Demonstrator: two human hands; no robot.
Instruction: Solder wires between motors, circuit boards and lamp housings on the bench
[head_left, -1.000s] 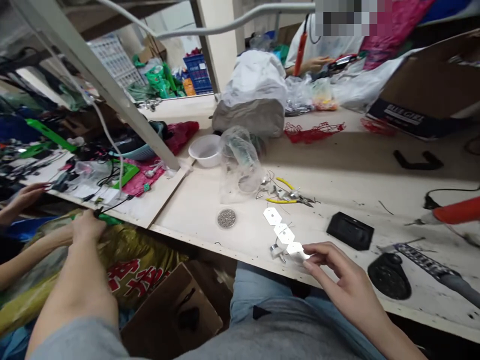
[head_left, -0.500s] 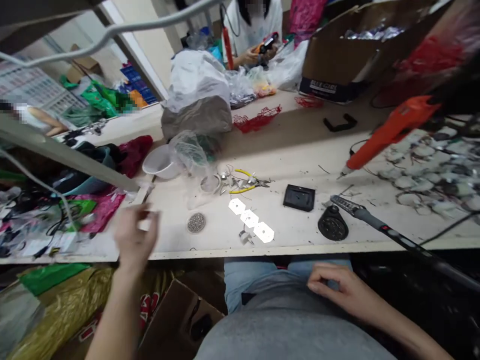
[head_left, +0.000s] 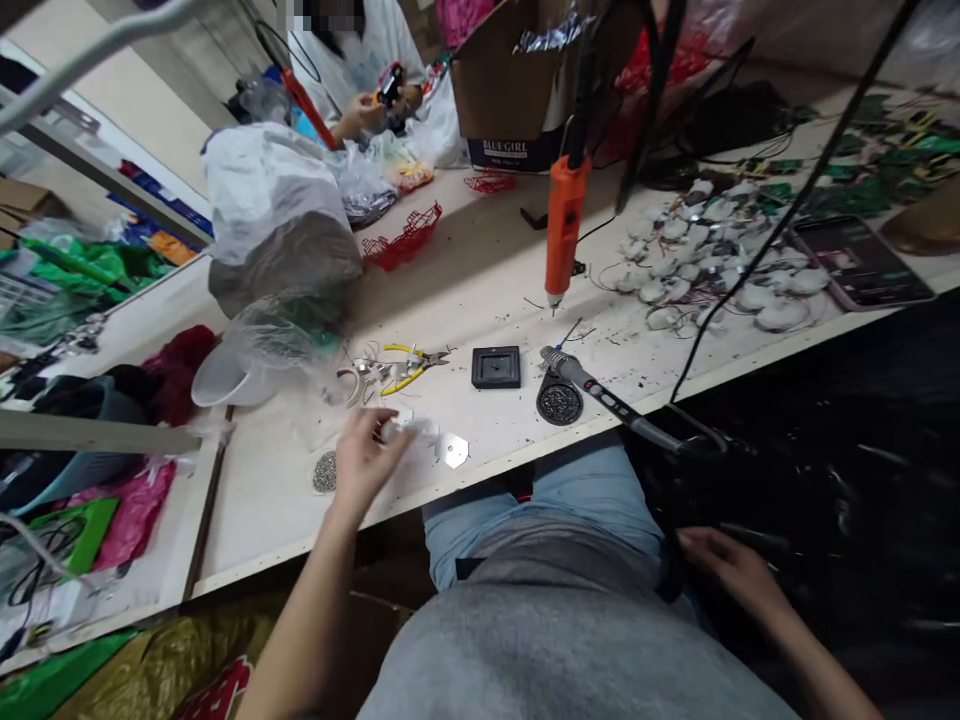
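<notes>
My left hand (head_left: 367,457) is above the front of the bench, its fingers and thumb closing around a blurred whitish thing I cannot make out. Beneath and beside it lie flat white angular plates (head_left: 453,449), partly covered by the hand. A round dish of small metal bits (head_left: 325,472) sits just left of the wrist. Yellow-handled cutting pliers (head_left: 405,367) lie beyond the fingers among small wired parts. Down beside my right thigh, my right hand (head_left: 731,568) hangs off the bench with fingers loosely curled, and nothing shows in it.
A black square frame (head_left: 496,368) and a soldering iron (head_left: 600,398) on a round black stand (head_left: 559,402) are mid-bench. An orange electric screwdriver (head_left: 564,225) hangs above. Wired white discs (head_left: 705,245) and a phone (head_left: 859,262) lie right. A co-worker (head_left: 367,60) sits opposite.
My left hand has moved right, from the bench's left part to over the white plates. My right hand has gone from my lap to beside my thigh. The view has turned right.
</notes>
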